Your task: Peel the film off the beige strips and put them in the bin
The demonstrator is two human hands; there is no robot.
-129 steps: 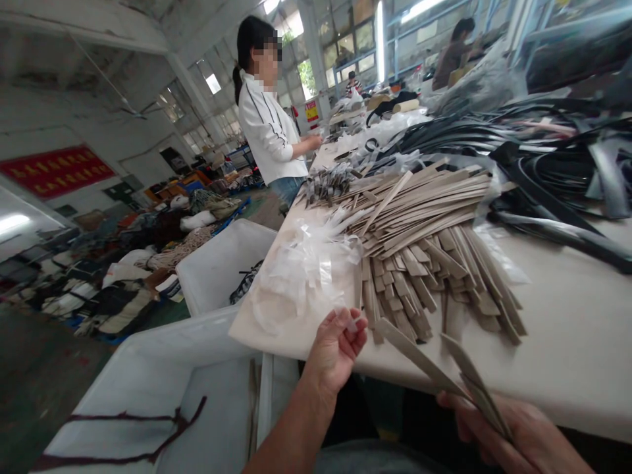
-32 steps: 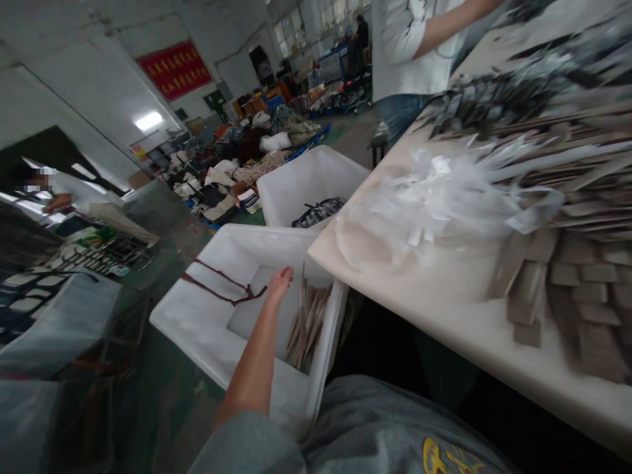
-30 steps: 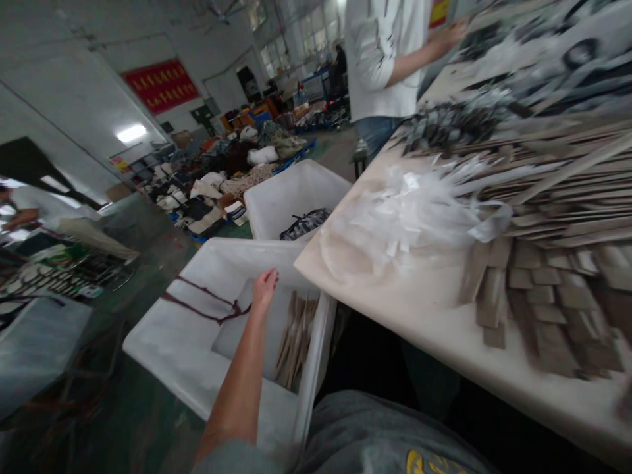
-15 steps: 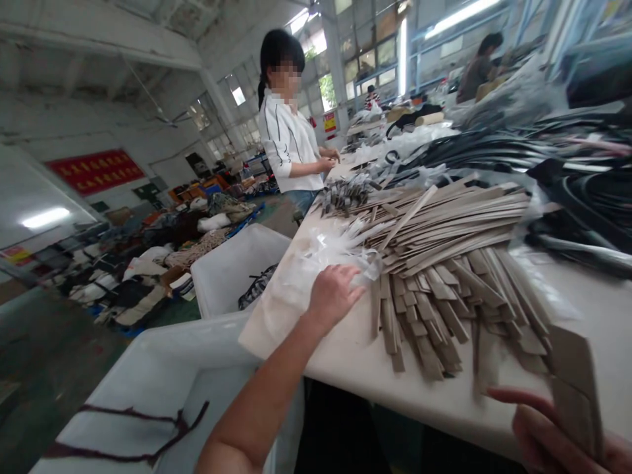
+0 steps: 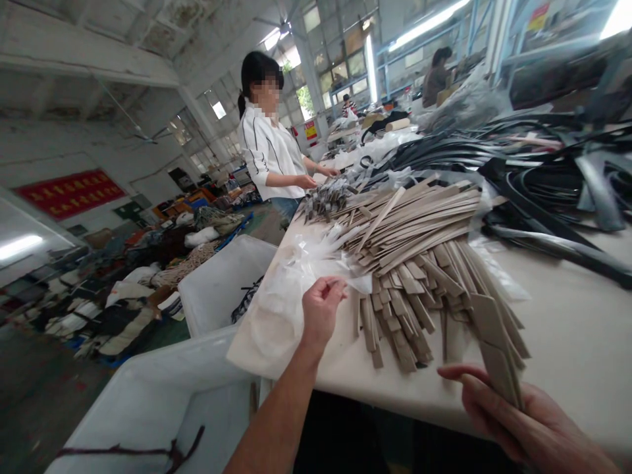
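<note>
My left hand (image 5: 322,309) is closed in a pinch over the table, its fingertips on a clear plastic strip (image 5: 362,283) that extends to the right. Behind it lies a loose heap of similar clear plastic strips (image 5: 309,260). In my right hand (image 5: 513,408), at the table's front right, a few flat taupe straps (image 5: 491,329) stand up between thumb and fingers, their ends overlapping. Between my hands spreads a large pile of taupe straps (image 5: 429,230), with many ends fanned toward the front edge.
Black straps (image 5: 538,197) lie coiled at the right of the table (image 5: 567,316). White bins (image 5: 143,375) stand along its left side, one with a dark cord in it. Across the table's far left corner a co-worker (image 5: 269,145) handles small grey pieces. Bundled goods cover the floor beyond.
My left hand has gone from spread fingers to a pinch on the plastic strip. My right hand, with the straps, has come further into view. The camera has turned slightly right.
</note>
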